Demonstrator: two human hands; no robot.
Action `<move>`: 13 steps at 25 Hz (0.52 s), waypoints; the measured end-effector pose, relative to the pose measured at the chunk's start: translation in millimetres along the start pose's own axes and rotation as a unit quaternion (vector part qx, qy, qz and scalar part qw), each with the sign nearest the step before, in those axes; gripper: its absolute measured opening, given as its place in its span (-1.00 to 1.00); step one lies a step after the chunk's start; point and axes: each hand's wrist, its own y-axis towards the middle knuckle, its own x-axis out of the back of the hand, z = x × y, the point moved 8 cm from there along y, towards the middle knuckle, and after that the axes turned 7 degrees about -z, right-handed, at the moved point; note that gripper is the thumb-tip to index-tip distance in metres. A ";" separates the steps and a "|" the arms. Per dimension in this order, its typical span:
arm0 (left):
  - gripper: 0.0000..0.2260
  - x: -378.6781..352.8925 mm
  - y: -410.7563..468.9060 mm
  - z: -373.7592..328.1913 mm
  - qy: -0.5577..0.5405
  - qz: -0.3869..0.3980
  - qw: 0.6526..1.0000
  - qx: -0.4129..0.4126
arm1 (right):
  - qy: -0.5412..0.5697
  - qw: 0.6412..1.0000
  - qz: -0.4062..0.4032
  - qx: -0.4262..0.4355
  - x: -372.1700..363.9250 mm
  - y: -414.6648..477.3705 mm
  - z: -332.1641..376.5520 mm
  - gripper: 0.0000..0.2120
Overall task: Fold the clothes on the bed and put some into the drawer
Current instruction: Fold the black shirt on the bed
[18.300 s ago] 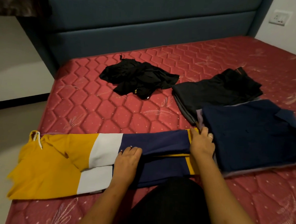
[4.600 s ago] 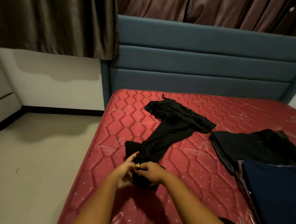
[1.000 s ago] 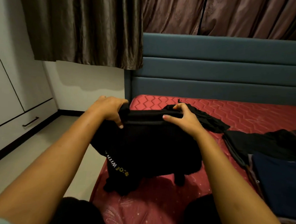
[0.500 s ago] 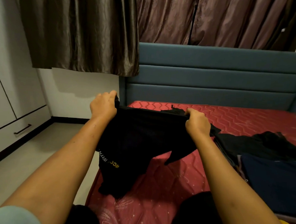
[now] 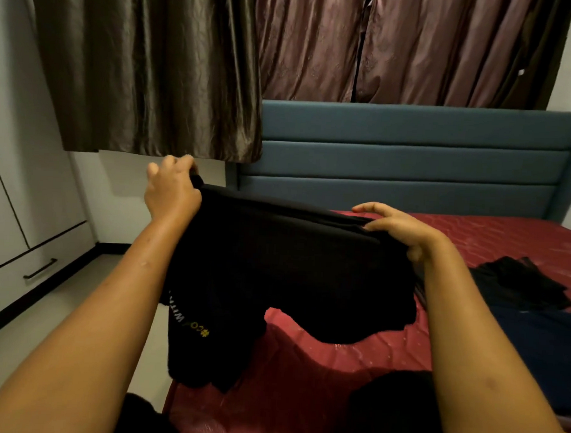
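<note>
Garment [image 5: 274,275]: black, held up over bed [image 5: 491,237], hiding its middle.
Left hand [image 5: 171,190]: gripping one corner.
Right hand [image 5: 399,232]: pinching the other.
Pile [image 5: 522,288]: right, on bed.
Drawer [image 5: 36,269]: far left, closed.

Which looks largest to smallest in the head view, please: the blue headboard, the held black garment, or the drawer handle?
Largest: blue headboard and black garment, roughly alike; the garment is nearer the camera, so I won't rank them.
Smallest: drawer handle, clearly.
</note>
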 end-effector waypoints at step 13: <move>-0.69 -220.4 45.0 -7.1 -0.019 0.335 0.941 0.048 | -0.107 0.989 -0.030 -0.093 34.3 136.5 -92.3 -0.53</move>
